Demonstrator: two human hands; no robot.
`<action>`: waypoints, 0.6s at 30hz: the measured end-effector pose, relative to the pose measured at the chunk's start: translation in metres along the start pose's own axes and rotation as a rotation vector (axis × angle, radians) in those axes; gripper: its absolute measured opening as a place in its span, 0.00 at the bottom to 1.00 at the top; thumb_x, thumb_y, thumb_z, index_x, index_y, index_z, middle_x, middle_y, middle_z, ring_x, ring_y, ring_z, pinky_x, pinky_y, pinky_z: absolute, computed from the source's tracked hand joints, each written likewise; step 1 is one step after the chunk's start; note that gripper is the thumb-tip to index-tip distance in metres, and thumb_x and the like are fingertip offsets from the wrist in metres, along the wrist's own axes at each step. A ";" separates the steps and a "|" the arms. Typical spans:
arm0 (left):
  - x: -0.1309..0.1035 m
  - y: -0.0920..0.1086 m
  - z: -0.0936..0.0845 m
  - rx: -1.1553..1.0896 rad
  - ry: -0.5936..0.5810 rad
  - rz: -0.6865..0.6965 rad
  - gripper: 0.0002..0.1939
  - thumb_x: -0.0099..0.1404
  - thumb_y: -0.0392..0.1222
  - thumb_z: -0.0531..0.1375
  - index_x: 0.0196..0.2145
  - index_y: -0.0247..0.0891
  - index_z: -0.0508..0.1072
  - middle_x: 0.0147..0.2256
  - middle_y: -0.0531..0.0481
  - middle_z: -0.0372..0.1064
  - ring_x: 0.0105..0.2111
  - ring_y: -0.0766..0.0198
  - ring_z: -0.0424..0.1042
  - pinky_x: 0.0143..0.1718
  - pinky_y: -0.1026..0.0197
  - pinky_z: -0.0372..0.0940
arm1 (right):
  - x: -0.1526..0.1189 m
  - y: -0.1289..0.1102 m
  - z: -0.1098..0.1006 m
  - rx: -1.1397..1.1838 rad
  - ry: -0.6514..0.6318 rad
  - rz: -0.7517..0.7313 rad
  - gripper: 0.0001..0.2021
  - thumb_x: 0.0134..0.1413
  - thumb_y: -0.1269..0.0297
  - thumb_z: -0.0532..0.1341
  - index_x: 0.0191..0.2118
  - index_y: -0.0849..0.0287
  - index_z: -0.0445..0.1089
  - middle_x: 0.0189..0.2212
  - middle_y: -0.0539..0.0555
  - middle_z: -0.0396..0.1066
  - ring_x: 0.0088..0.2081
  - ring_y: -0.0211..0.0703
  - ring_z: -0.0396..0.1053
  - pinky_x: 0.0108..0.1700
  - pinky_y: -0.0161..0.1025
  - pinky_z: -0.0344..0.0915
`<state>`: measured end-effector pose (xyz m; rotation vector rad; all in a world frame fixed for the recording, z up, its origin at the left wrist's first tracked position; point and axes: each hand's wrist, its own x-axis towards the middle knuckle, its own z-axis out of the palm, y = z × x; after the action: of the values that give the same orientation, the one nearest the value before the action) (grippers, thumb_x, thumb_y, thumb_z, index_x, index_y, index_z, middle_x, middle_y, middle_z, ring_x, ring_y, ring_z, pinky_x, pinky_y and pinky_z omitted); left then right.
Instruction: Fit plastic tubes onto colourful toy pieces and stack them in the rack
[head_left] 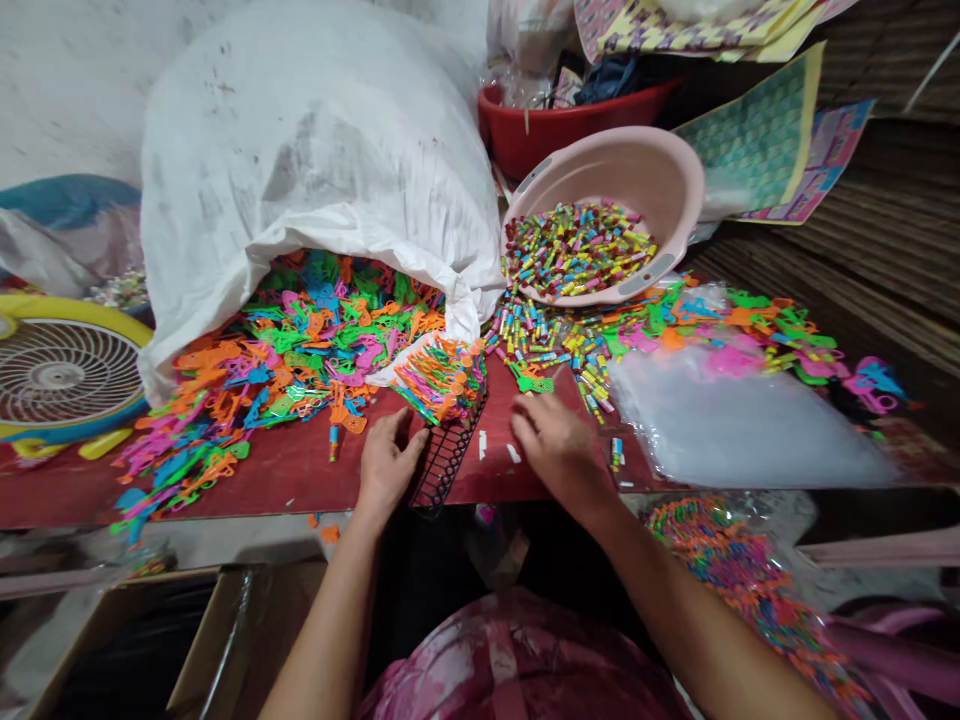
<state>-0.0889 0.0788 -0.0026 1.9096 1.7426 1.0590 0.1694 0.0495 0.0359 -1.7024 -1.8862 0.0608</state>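
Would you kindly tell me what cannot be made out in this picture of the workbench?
Head view, under the right hand: its own fingers hide whether it holds anything.
Head view, far part of the black rack: covered by bright pieces.
Head view, depths of the white sack: hidden by its cloth.
Head view, yellow-rimmed fan: cut off by the left edge.
Head view, any print on the tubes: too small.

The black rack (441, 468) lies slantwise on the red tabletop (292, 485). Its near part is bare, with bars and small rings I can see; the far part carries plastic pieces (448, 382), orange, green and pink, crowded closely. To the right, apart, is one bright green plastic piece (536, 384), flat.
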 end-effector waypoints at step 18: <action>0.006 0.017 0.002 0.171 -0.158 0.017 0.09 0.64 0.45 0.59 0.39 0.40 0.75 0.37 0.48 0.64 0.38 0.58 0.68 0.38 0.58 0.64 | -0.001 -0.028 0.022 -0.022 -0.140 -0.068 0.07 0.63 0.66 0.56 0.38 0.57 0.71 0.37 0.55 0.71 0.38 0.44 0.69 0.38 0.38 0.58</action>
<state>-0.0758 0.0814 0.0101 2.0517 1.7793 0.7625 0.1343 0.0510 0.0294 -1.6850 -2.0529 0.1362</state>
